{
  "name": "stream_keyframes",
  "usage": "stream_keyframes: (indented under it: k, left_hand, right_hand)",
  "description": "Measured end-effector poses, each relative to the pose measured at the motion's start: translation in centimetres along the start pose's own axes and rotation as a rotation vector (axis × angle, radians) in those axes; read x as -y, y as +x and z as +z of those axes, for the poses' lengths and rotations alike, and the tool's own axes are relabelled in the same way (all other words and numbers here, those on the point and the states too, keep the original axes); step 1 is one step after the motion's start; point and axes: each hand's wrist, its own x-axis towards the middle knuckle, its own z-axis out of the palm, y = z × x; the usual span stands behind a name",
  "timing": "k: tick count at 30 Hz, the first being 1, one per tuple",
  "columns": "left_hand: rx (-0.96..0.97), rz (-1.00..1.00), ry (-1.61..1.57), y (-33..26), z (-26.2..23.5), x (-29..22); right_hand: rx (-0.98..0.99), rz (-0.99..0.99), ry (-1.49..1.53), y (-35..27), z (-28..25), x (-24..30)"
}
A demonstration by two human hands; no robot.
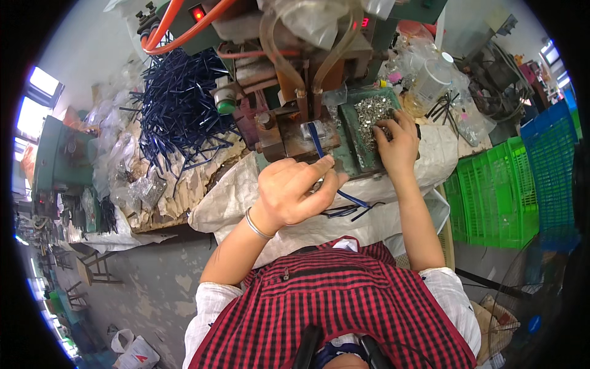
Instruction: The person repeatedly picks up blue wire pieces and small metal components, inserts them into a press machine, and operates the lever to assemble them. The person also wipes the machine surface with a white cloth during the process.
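We find the left hand closed, thumb and forefinger, on a narrow blue strip, which runs toward eleven o'clock onto a rusty metal block and trails toward five. The right hand, apart at two o'clock from it, has fingers among small metal pieces; we cannot tell whether any is pinched. We judge the strip light, flexible, perhaps slippery, best pinched flat near the block; the pieces light, stiff, suited to fingertips.
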Motion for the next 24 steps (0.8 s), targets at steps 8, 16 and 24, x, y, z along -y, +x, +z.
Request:
stream_keyframes:
  k: [8,16,24]
  left_hand:
    - [0.114,-0.245,-0.046,-1.5,-4.6,-3.1]
    - [-0.089,-0.819,0.403,-6.5,-17.8,6.1]
    - [0.976,-0.352,0.635,-20.4,-12.5,16.0]
  right_hand:
    - [0.035,-0.093,0.054,1.9,0.6,1.2]
    - [0.008,0.028,0.050,1.4,0.1,0.0]
    - [0.088,0.321,0.449,0.1,-1.8,0.0]
